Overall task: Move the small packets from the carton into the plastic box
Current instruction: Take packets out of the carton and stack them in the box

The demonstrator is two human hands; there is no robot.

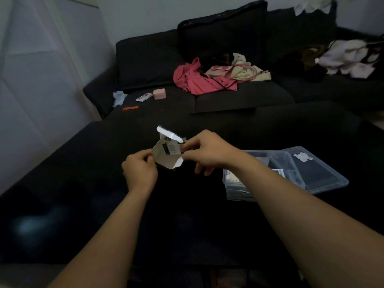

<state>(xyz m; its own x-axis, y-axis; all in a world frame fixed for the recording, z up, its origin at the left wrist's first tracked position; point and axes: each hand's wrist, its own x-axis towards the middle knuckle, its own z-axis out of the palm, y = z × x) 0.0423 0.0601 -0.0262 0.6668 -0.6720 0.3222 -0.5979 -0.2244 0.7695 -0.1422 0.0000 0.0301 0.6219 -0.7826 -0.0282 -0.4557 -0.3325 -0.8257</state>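
A small white carton [166, 156] is held above the dark table, its top flap [169, 134] open and tilted up. My left hand [140, 169] pinches the carton's left side. My right hand [204, 151] reaches to the carton's open mouth, its thumb and forefinger pinching a small printed packet [173, 149] that shows inside. A clear plastic box [234, 179] stands on the table to the right, partly hidden by my right forearm, with small packets lying in it.
The clear lid [320, 173] of the box lies just right of it. Behind the dark table [83, 183] stands a dark sofa [158, 59] with pink cloth [193, 80], a bag, a pink case [159, 93] and small items on it.
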